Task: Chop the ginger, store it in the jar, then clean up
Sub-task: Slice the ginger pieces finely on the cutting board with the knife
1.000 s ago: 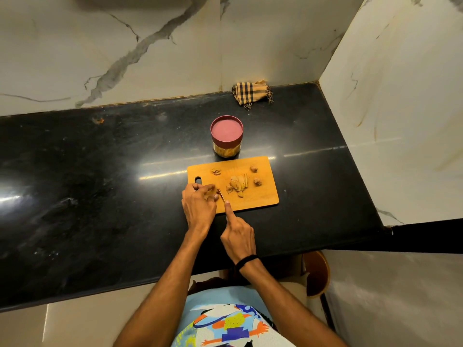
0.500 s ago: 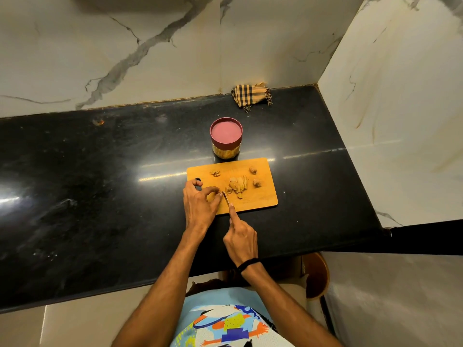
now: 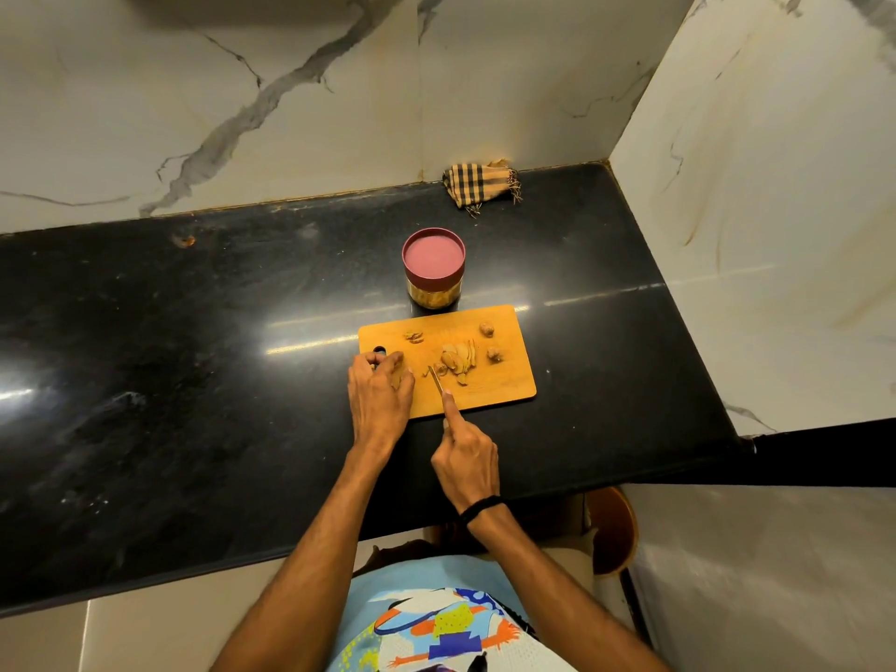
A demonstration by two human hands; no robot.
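Note:
A wooden cutting board [image 3: 504,385] lies on the black counter. Sliced ginger [image 3: 458,358] sits in a pile at its middle, with three loose chunks near the far edge and right side. My left hand [image 3: 380,395] curls on the board's left end near the hanging hole; whether it holds a ginger piece is hidden. My right hand [image 3: 463,448] grips a knife [image 3: 435,379], index finger stretched along the blade's back, tip beside the slices. A jar [image 3: 433,269] with a red lid closed stands just behind the board.
A checked cloth [image 3: 480,185] is bunched in the back corner against the marble wall. The black counter [image 3: 194,380] stretches far to the left. A marble side wall closes the right side. A brown round object [image 3: 613,531] sits below the counter edge.
My left hand has slid slightly left toward the board's hole. The knife blade has shifted a little toward the sliced pile.

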